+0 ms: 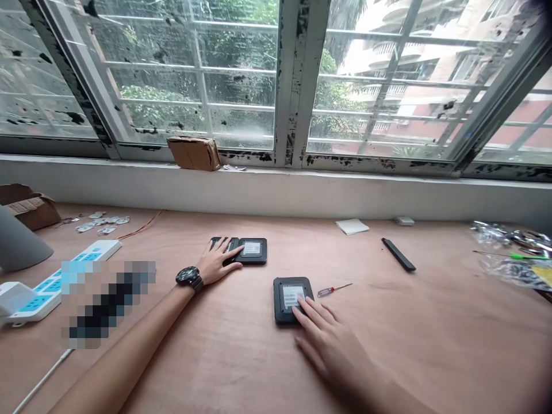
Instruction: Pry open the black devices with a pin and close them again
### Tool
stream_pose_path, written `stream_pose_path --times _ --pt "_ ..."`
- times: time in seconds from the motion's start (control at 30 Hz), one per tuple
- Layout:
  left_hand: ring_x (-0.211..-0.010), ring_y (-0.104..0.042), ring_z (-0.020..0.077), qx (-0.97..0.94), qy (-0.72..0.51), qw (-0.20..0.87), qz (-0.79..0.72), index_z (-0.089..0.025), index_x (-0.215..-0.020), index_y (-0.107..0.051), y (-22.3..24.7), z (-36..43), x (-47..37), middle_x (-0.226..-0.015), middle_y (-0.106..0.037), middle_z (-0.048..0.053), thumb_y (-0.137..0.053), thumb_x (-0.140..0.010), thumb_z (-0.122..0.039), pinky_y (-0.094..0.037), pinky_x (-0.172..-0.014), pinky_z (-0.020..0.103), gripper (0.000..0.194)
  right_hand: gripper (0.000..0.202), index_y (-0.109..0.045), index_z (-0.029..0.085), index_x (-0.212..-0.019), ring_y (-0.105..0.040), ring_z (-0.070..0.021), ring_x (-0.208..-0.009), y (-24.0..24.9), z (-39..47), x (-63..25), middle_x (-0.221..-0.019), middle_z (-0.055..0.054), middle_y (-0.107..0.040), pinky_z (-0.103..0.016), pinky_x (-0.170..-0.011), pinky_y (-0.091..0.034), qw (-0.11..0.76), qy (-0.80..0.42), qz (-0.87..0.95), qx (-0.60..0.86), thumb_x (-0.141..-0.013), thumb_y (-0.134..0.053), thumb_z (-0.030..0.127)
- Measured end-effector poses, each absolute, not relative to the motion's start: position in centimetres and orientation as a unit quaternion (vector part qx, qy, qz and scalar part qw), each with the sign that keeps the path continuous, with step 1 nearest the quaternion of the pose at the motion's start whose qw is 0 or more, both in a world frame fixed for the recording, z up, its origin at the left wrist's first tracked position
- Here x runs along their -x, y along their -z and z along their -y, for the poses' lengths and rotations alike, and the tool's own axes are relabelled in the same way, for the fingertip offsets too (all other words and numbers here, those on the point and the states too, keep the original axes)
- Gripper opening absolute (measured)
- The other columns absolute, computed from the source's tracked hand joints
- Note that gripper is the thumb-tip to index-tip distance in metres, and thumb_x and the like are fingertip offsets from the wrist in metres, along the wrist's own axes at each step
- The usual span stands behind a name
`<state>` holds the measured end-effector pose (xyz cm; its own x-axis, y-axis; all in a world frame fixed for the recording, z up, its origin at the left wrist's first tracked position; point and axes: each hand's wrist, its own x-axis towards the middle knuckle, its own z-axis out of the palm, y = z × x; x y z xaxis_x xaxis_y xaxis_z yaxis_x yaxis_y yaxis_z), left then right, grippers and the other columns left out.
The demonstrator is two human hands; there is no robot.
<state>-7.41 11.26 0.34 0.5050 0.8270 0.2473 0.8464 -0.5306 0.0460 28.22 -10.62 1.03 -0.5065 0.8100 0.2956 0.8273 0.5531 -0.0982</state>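
Observation:
My left hand (218, 263), with a black watch on its wrist, rests with fingers spread over a black device half (233, 240). Right beside that lies another black piece with a white label (259, 251). Nearer to me, a thicker black case (281, 311) with a white label lies flat on the table. The fingertips of my right hand (325, 333) touch its lower right part, fingers stretched out and not wrapped round it. A small screwdriver (330, 291) with a red and clear handle lies just right of the case.
A black strip (397, 255) and white paper (352, 226) lie back right on the table (409, 345). Plastic bags (513, 270) are far right. At left are a white power strip (56, 284), a grey object (19, 241) and small packets (103, 221).

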Motion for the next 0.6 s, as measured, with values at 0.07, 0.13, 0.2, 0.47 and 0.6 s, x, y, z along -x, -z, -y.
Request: stream_pose_path --times 0.07,0.13,0.2,0.47,0.6 --pt "-0.152 -0.026 0.0380 0.870 0.113 0.037 0.479 -0.042 -0.152 -0.043 -0.2 -11.4 6.5 -0.165 -0.032 0.009 -0.050 -0.098 -0.066 -0.022 -0.119 0.060 0.060 0.061 -0.036 0.028 -0.158 -0.048 -0.0329 -0.142 -0.9 12.4 -28.2 -0.158 -0.007 -0.043 -0.052 -0.112 -0.045 0.153 0.034 0.865 0.477 -0.100 -0.053 0.038" --pt "-0.152 -0.026 0.0378 0.873 0.112 0.029 0.474 -0.042 -0.152 -0.042 -0.1 -11.4 5.3 -0.165 -0.032 0.009 -0.049 -0.098 -0.066 -0.020 -0.119 0.060 0.060 0.067 -0.031 0.028 -0.161 -0.049 -0.0338 -0.141 -0.7 13.5 -28.1 -0.160 -0.006 -0.040 -0.053 -0.110 -0.047 0.153 0.040 0.861 0.483 -0.099 -0.055 0.038" --pt "-0.152 -0.025 0.0373 0.878 0.115 0.021 0.464 -0.042 -0.152 -0.043 -0.1 -11.1 3.7 -0.165 -0.033 0.008 -0.049 -0.098 -0.067 -0.019 -0.119 0.060 0.061 0.068 -0.030 0.029 -0.161 -0.049 -0.0348 -0.141 -0.4 14.0 -27.9 -0.161 -0.006 -0.038 -0.054 -0.110 -0.047 0.154 0.040 0.854 0.495 -0.098 -0.056 0.038" --pt "-0.150 -0.030 0.0395 0.886 0.163 0.020 0.434 -0.043 -0.150 -0.046 0.5 -9.9 -2.7 -0.162 -0.038 0.009 -0.049 -0.096 -0.070 -0.021 -0.117 0.066 0.061 0.059 -0.041 0.027 -0.156 -0.047 -0.0352 -0.142 -0.8 14.4 -27.4 -0.159 -0.007 -0.043 -0.055 -0.112 -0.045 0.172 0.004 0.849 0.499 -0.099 -0.056 0.034" --pt "-0.151 -0.029 0.0389 0.883 0.186 0.030 0.430 -0.038 -0.149 -0.050 0.3 -9.2 -3.8 -0.161 -0.039 0.008 -0.054 -0.095 -0.068 -0.015 -0.120 0.067 0.062 0.045 -0.052 0.028 -0.148 -0.052 -0.0307 -0.138 -3.5 11.9 -30.3 -0.159 -0.009 -0.044 -0.050 -0.110 -0.048 0.196 -0.032 0.853 0.482 -0.103 -0.050 0.032"
